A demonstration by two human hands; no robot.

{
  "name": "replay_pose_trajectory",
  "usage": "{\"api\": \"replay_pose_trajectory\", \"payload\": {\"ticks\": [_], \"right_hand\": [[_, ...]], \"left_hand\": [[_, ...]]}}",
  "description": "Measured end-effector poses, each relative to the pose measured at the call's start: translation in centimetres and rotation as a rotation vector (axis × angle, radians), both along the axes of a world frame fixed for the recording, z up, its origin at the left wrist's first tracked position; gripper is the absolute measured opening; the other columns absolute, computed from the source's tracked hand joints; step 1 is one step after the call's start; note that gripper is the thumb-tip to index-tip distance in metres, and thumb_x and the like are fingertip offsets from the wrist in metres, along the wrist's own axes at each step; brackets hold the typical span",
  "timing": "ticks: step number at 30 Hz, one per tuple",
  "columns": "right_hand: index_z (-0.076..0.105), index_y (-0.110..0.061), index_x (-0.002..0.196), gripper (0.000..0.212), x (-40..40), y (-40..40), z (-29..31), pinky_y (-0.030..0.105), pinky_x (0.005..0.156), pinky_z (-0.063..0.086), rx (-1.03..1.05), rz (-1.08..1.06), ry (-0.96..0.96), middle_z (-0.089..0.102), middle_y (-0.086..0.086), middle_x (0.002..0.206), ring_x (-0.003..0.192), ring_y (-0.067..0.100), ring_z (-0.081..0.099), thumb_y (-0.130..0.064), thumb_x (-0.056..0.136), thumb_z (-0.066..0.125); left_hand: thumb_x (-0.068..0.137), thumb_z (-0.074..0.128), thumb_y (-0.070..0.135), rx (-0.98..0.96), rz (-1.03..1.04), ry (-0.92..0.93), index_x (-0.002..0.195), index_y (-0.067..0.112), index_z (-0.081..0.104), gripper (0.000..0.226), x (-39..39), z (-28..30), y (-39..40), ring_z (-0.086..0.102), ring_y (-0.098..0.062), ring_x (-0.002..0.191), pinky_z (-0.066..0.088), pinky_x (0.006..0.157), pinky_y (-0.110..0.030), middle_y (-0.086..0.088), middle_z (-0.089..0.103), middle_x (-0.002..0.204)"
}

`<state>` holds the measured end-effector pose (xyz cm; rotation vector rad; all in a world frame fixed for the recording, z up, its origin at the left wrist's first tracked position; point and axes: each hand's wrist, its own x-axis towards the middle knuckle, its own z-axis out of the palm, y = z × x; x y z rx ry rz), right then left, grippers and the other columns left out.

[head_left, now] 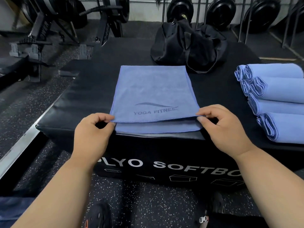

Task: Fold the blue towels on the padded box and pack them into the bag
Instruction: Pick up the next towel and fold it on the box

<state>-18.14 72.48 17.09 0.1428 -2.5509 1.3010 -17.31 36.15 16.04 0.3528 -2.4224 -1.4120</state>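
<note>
— Speckled floor [41,153] and a pair of shoes are seen at six o'clock, nearest the lens. What is found beyond them, largest first?

— At the centre the padded box [92,92] is seen, black, with pale lettering on its near face. At one o'clock on its top a black bag [189,46] is slumped; whether its mouth is open cannot be told.

— And the towels?

— At three o'clock four blue towels [278,99] are laid as rolled bundles, touching one another in a row. A fifth, the printed towel [151,89], is spread flat at the centre, doubled over, its upper layer stopping just short of the lower one at the near edge.

— How are the hands occupied?

— The upper layer's near corners are pinched: one by the left hand [92,134] at seven o'clock, one by the right hand [225,127] at five o'clock, thumb against forefinger each.

— How far along is the work judged to be?

— Folding is judged nearly finished, with one towel in progress. Packing appears not yet begun, since no blue is seen in the bag.
</note>
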Motion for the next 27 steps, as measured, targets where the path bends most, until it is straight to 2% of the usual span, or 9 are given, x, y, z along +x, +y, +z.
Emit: {"api": "replay_pose_trajectory", "payload": {"ticks": [4, 6, 9, 12, 14, 17, 21, 24, 27], "right_hand": [[0.075, -0.029, 0.089, 0.023, 0.1, 0.4, -0.4, 0.019, 0.095, 0.051, -0.025, -0.002, -0.012, 0.072, -0.017, 0.111, 0.103, 0.006, 0.069, -0.006, 0.088, 0.076], [0.074, -0.029, 0.085, 0.024, 0.1, 0.5, -0.5, 0.022, 0.098, 0.051, 0.001, 0.021, -0.022, 0.074, -0.017, 0.112, 0.108, 0.006, 0.069, -0.005, 0.086, 0.076], [0.074, -0.029, 0.083, 0.024, 0.1, 0.5, -0.6, 0.015, 0.099, 0.047, 0.036, 0.044, -0.004, 0.073, -0.018, 0.115, 0.112, 0.005, 0.068, -0.005, 0.084, 0.079], [0.075, -0.026, 0.082, 0.027, 0.3, 0.5, -0.7, 0.014, 0.095, 0.049, 0.019, 0.049, 0.046, 0.074, -0.014, 0.11, 0.107, 0.009, 0.07, 0.0, 0.083, 0.08], [0.075, -0.025, 0.081, 0.029, 0.5, 0.5, -0.6, 0.017, 0.091, 0.051, 0.024, 0.061, 0.069, 0.074, -0.012, 0.102, 0.101, 0.013, 0.071, 0.004, 0.082, 0.08], [0.075, -0.026, 0.082, 0.032, 0.6, 0.8, -0.4, 0.017, 0.084, 0.053, 0.039, 0.094, 0.043, 0.073, -0.01, 0.095, 0.094, 0.014, 0.071, 0.006, 0.083, 0.079], [0.074, -0.027, 0.082, 0.028, 1.0, 1.2, 0.2, 0.01, 0.091, 0.047, 0.072, 0.152, -0.02, 0.074, -0.018, 0.104, 0.101, 0.007, 0.07, -0.001, 0.082, 0.084], [0.074, -0.027, 0.082, 0.025, 1.2, 1.3, 0.4, 0.007, 0.092, 0.044, 0.096, 0.174, -0.042, 0.073, -0.02, 0.105, 0.105, 0.005, 0.069, -0.004, 0.083, 0.084], [0.072, -0.029, 0.083, 0.025, 1.2, 1.4, 0.5, 0.008, 0.093, 0.045, 0.122, 0.182, -0.045, 0.074, -0.02, 0.106, 0.106, 0.005, 0.069, -0.006, 0.085, 0.082]], "left_hand": [[0.088, 0.081, 0.025, -0.06, -0.067, -0.075, 0.085, 0.035, 0.075, 0.012, 0.4, 0.1, -0.7, 0.066, 0.001, 0.09, 0.045, 0.073, -0.02, 0.021, 0.073, 0.095], [0.088, 0.081, 0.026, -0.08, -0.097, -0.09, 0.087, 0.038, 0.074, 0.014, 0.6, 0.1, -1.2, 0.066, -0.001, 0.091, 0.046, 0.074, -0.022, 0.017, 0.072, 0.099], [0.088, 0.08, 0.021, -0.156, -0.108, -0.086, 0.086, 0.039, 0.072, 0.019, 0.9, 0.0, -1.4, 0.062, 0.004, 0.098, 0.043, 0.078, -0.016, 0.021, 0.068, 0.102], [0.088, 0.078, 0.012, -0.209, -0.115, -0.01, 0.08, 0.037, 0.071, 0.027, 1.3, 0.1, -0.7, 0.06, 0.006, 0.102, 0.04, 0.083, -0.01, 0.033, 0.066, 0.101], [0.088, 0.076, 0.009, -0.249, -0.129, 0.056, 0.081, 0.037, 0.071, 0.03, 1.4, 0.0, -0.3, 0.063, 0.001, 0.101, 0.043, 0.087, -0.014, 0.033, 0.067, 0.101], [0.088, 0.076, 0.01, -0.24, -0.134, 0.108, 0.087, 0.037, 0.074, 0.028, 1.4, -0.5, 0.0, 0.068, -0.003, 0.098, 0.051, 0.089, -0.023, 0.026, 0.071, 0.098], [0.09, 0.077, 0.011, -0.147, -0.165, 0.1, 0.111, 0.042, 0.071, 0.038, 1.5, -0.3, -0.1, 0.067, -0.003, 0.093, 0.046, 0.085, -0.008, 0.022, 0.072, 0.095], [0.093, 0.074, 0.015, -0.206, -0.224, 0.063, 0.136, 0.043, 0.064, 0.053, 1.4, 0.1, -0.4, 0.063, 0.004, 0.097, 0.042, 0.088, -0.004, 0.021, 0.071, 0.098], [0.096, 0.072, 0.016, -0.365, -0.252, 0.112, 0.117, 0.037, 0.076, 0.029, 1.3, -0.2, -0.6, 0.063, 0.006, 0.106, 0.043, 0.093, -0.008, 0.024, 0.071, 0.107]]}}
